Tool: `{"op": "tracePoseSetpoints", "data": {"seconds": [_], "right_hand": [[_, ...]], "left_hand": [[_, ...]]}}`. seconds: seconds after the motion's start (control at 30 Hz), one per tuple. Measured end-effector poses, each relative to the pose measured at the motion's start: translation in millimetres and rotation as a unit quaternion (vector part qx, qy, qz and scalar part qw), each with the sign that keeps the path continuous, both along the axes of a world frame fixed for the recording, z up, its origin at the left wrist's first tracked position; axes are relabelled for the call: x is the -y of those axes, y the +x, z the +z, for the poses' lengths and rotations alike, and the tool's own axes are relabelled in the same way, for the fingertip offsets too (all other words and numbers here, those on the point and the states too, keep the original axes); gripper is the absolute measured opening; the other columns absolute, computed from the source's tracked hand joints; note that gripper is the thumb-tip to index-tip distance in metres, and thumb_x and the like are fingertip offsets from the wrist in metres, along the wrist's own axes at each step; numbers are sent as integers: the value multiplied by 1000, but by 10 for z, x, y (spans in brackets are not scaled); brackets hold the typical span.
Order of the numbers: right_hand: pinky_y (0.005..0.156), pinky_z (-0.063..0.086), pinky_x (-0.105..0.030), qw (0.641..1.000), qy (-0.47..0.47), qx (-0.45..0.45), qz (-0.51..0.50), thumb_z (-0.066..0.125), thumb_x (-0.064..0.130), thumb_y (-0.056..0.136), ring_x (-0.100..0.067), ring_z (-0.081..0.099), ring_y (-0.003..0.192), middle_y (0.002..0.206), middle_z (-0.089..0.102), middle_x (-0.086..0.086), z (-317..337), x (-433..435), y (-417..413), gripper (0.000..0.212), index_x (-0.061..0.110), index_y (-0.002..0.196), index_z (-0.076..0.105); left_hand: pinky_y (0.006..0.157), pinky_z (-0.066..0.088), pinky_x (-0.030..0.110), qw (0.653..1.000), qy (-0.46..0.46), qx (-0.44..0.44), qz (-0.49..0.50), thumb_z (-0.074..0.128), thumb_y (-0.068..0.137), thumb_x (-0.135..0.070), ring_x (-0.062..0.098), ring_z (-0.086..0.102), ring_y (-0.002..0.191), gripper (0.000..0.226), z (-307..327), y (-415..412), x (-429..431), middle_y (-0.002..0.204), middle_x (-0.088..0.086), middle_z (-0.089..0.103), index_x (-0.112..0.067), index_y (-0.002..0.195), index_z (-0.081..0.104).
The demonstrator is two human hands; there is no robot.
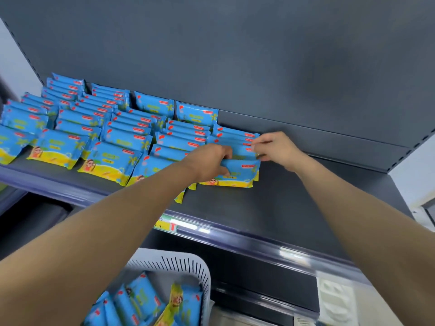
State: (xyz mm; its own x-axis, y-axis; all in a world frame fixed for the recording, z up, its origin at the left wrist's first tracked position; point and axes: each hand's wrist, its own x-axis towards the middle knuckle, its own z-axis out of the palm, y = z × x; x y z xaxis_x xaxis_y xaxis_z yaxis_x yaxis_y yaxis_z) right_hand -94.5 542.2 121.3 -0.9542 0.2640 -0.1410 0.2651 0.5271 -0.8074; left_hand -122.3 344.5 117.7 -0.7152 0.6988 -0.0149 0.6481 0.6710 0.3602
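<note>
Several rows of blue and yellow packets (113, 137) stand leaning on a dark shelf (294, 198). My left hand (209, 162) grips the left edge of the front packet (240, 172) in the rightmost row, fingers curled over its top. My right hand (273, 147) pinches the top right corner of a packet behind it (237, 138) in the same row. Both arms reach up from below.
A white slotted basket (188, 267) with several more of the same packets sits below the shelf. A price label strip (169, 223) runs along the shelf's front edge. The shelf's right part is bare, and a dark back panel (235, 55) rises behind.
</note>
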Motion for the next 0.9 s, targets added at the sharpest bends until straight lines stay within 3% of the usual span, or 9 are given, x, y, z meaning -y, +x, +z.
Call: {"op": "tracePoseSetpoints", "data": {"seconds": [0.07,0.17,0.27,0.33,0.4,0.53,0.67,0.9], "right_hand": [[77,54,-28,999,-22,-23,-16,60,7,88,-14,60,81,88,64,-4,53,-35,38,10,10,94,67],[85,53,-36,998,23,-47,-40,57,7,88,-14,58,81,79,63,3,109,-81,113,13,15,93,67],[85,51,-27,996,55,-61,-41,58,9,89,-9,58,84,91,65,2,170,-54,239,17,11,103,68],[69,46,-12,994,81,-68,-26,58,13,90,-2,55,75,95,64,2,228,14,342,17,11,106,67],[59,40,-7,991,112,-68,-11,59,16,90,-2,56,74,94,64,4,276,106,438,18,12,106,66],[83,42,-24,969,235,-74,0,57,15,90,-18,56,107,118,62,-4,415,336,611,27,10,116,62],[99,39,-35,937,334,-104,-11,55,17,91,-25,46,120,131,52,-9,669,689,754,35,11,125,55],[101,29,-37,887,431,-167,-12,55,26,92,-26,34,129,140,40,-3,1179,1436,1094,45,16,134,45]], "left_hand": [[71,39,32,999,-30,-43,-14,66,85,-26,26,53,89,24,-10,-59,-95,104,8,58,-16,101,50],[93,34,34,988,-89,-115,-42,63,85,-31,25,50,111,46,-37,-140,-182,121,6,53,-15,125,47],[102,26,35,978,-117,-164,-51,63,83,-36,23,41,120,57,-99,-180,-207,125,5,46,-16,132,42],[103,25,35,974,-116,-190,-51,62,83,-37,24,38,120,59,-118,-155,-196,126,6,43,-15,133,39],[104,24,35,973,-105,-201,-48,61,85,-37,24,36,120,60,-102,-103,-162,128,6,42,-14,134,37],[106,19,34,976,-53,-205,-44,59,87,-32,24,36,121,57,56,42,22,130,5,41,-15,136,37],[101,20,33,967,36,-249,-37,62,86,-25,26,38,119,50,334,242,348,126,7,45,-12,131,44],[87,24,34,915,128,-382,-7,74,68,-15,37,52,97,48,882,656,1060,105,15,57,-4,112,57]]}}
